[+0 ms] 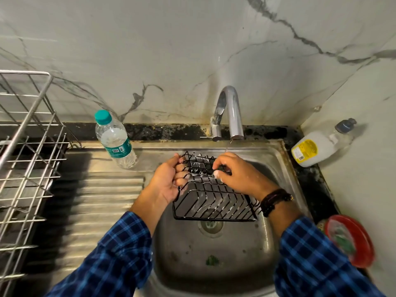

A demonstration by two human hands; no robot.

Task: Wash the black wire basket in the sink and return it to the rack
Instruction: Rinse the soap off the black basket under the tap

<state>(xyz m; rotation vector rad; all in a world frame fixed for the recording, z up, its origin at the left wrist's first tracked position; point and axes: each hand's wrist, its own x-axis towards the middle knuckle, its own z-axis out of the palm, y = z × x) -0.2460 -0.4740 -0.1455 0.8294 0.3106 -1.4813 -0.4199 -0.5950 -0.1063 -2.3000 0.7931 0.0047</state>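
Plainly, the basket (pixel 211 198) is a black wire tray with parallel bars and raised sides, flecked with white suds. It hangs tilted over the steel sink (pixel 214 264), above the drain, under a thin stream from the tap (pixel 230 112). A ribbed draining board lies to the left, with a steel rack (pixel 25 159) on it and a water bottle (pixel 115 140) beside; a soap jug (pixel 317 146) and a red lid (pixel 351 241) sit on the right counter, below marbled wall tiles. The left hand (pixel 166 181) is curled tight round the basket's left edge. The right hand (pixel 240 174) pinches its far wires with soapy fingertips.
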